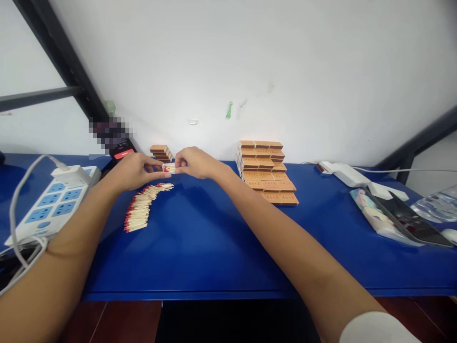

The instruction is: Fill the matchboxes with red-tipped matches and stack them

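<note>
A small white matchbox tray (168,167) holds several red-tipped matches, up above the blue table. My left hand (135,170) grips its left end between thumb and fingers. At the right end, my right hand (196,163) has its fingers pinched together; they partly hide that end, so whether they also hold matches cannot be made out. Just below my hands, a curved row of loose matches (138,212) lies on the table, heads mostly to the left. Behind the tray stands a short stack of orange matchboxes (160,150).
A larger stepped stack of matchboxes (266,174) stands right of my right hand on the blue table (200,238). A white power strip (59,200) with cables lies left, near a propped phone (121,147). A dark flat device (410,219) and a clear bottle (437,205) are far right.
</note>
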### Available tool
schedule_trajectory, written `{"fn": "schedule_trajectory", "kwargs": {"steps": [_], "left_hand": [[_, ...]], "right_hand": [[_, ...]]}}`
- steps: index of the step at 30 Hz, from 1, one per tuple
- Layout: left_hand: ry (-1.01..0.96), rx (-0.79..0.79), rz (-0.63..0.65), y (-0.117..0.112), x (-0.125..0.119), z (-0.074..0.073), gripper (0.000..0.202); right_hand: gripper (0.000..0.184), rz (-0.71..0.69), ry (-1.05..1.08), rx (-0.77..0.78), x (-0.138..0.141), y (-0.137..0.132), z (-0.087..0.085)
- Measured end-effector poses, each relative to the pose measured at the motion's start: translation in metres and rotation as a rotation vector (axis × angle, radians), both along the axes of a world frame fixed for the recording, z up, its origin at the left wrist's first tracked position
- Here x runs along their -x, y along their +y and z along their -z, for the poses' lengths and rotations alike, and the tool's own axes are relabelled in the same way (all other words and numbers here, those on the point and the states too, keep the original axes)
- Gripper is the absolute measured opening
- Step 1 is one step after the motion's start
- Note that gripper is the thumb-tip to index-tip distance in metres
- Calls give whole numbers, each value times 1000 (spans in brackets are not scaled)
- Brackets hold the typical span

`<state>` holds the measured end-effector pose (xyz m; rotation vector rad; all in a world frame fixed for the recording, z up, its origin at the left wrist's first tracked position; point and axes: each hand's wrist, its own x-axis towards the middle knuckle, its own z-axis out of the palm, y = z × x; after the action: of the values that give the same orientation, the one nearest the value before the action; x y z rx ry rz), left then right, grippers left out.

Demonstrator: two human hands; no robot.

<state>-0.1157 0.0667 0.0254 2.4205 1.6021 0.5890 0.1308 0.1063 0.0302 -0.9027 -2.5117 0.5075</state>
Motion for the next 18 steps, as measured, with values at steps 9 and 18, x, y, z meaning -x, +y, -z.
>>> {"fn": "schedule_trajectory", "kwargs": {"steps": [9, 18], "left_hand": [[-8, 32, -6, -2, -2, -1, 71], [-9, 54, -68, -5, -5, -5, 77]], "right_hand": [[12, -1, 109, 58, 0, 7, 9], [13, -47, 183, 35, 0, 18, 19]]}}
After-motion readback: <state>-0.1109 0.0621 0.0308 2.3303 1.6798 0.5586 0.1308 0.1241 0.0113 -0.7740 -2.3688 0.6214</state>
